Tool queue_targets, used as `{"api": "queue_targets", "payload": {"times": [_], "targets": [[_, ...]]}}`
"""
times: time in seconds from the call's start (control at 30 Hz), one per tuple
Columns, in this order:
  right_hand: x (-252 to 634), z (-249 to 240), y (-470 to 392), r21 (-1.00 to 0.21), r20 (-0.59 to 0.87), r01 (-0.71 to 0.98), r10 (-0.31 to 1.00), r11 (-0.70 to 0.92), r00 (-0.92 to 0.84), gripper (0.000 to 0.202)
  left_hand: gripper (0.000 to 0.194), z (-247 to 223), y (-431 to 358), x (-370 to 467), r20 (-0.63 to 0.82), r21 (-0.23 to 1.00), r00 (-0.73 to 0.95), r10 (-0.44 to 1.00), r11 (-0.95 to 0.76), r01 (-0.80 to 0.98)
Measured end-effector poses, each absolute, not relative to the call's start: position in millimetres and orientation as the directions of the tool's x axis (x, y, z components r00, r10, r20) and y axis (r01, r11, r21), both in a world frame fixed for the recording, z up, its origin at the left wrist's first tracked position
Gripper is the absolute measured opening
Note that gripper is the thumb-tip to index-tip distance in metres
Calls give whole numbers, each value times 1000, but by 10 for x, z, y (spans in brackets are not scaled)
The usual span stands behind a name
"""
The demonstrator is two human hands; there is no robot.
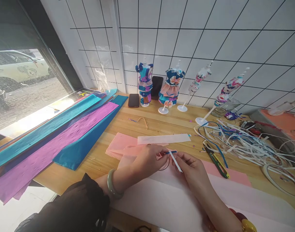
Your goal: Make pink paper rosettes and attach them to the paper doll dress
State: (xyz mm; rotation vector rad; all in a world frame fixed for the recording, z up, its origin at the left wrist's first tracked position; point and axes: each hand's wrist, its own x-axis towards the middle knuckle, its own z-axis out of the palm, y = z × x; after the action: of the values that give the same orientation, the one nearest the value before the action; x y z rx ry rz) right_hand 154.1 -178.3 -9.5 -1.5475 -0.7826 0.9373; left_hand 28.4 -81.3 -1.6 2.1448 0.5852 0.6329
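Over the pale pink paper (pixel 147 196), my left hand (pixel 151 161) and my right hand (pixel 192 167) meet with their fingertips close together. Between them is a small blue piece (pixel 172 152), pinched by the left thumb and finger. A narrow white strip (pixel 176 162) crosses it and slants down toward the right thumb. My right hand is closed, its fingertips at the right end of the blue piece. A thin dark loop (pixel 165 167) shows under the left fingers. Just beyond the hands lies a wide white strip (pixel 164 139) on folded pink paper (pixel 123 145).
Miniature dress forms (pixel 145 80) in crepe-like outfits stand along the tiled wall. To the right are a box cutter (pixel 216 161), tangled white strips (pixel 244 145) and a tape roll (pixel 280 180). Purple paper (pixel 65 138) and blue paper (pixel 89 141) lie left, near a phone (pixel 133 100).
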Motion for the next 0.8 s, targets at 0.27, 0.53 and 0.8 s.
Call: {"api": "queue_targets", "payload": {"times": [0.27, 0.53, 0.8], "targets": [[1528, -94, -1773, -986, -152, -17, 874, -163, 461, 32, 21, 19, -824, 282, 238, 798, 764, 600, -569, 198], [1532, -87, -1762, -987, -147, -2, 895, -161, 421, 31, 22, 27, -833, 281, 221, 833, 785, 579, -530, 157], [1550, -82, -1777, -981, -155, 39, 886, -191, 438, 32, 23, -13, -812, 285, 283, 741, 789, 546, -646, 182]]}}
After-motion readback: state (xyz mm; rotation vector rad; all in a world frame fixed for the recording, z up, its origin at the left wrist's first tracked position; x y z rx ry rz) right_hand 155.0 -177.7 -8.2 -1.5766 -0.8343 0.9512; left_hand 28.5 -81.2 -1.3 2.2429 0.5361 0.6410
